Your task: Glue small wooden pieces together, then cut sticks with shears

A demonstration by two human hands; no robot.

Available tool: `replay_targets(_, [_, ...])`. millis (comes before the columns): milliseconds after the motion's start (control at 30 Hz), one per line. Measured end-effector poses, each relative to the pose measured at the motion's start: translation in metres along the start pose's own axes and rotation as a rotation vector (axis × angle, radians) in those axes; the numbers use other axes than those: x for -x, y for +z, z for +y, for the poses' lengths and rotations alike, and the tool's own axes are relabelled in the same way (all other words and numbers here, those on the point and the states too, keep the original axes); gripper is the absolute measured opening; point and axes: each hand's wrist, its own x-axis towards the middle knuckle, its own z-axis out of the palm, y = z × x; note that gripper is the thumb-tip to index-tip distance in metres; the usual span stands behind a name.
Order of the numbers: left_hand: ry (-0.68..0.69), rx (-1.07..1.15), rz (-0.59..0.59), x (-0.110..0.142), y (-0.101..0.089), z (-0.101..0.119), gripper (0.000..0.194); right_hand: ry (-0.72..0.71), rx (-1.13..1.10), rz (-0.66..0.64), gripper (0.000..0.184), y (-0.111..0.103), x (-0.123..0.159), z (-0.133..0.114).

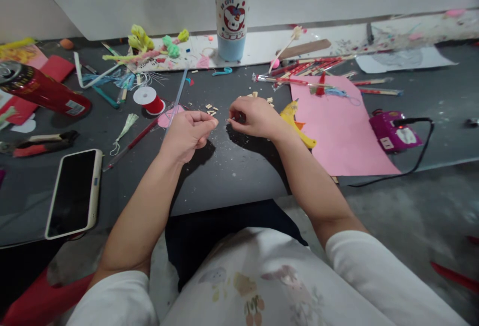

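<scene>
My left hand [187,134] hovers over the dark table [232,171] with its fingers pinched together, thumb against fingertips. What it pinches is too small to make out. My right hand [254,116] rests on the table a little to the right, fingers curled and closed on a small red piece that I cannot name. Several small tan wooden bits [211,110] lie scattered between and just beyond both hands, amid pale crumbs. A thin clear rod [178,97] runs away from my left hand.
A phone [75,192] lies at the left, a red spool [149,99] and a red can [41,91] beyond it. Pink paper [337,131], a yellow shape [295,121] and a purple tool [392,134] with a cable sit right. A bottle [232,11] stands at the back.
</scene>
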Motion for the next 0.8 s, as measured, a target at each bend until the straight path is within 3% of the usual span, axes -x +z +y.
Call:
replay_targets(433, [0.071,0.052,-0.010,-0.0019,-0.0027,-0.0027,0.007,0.003,0.010,0.002,0.007,0.0000,-0.0008,-0.0006])
replay_targets(800, [0.101,0.024,0.056,-0.0021,-0.0022,-0.0030,0.008,0.006,0.031,-0.014,0.006,0.0000,-0.0003,-0.0011])
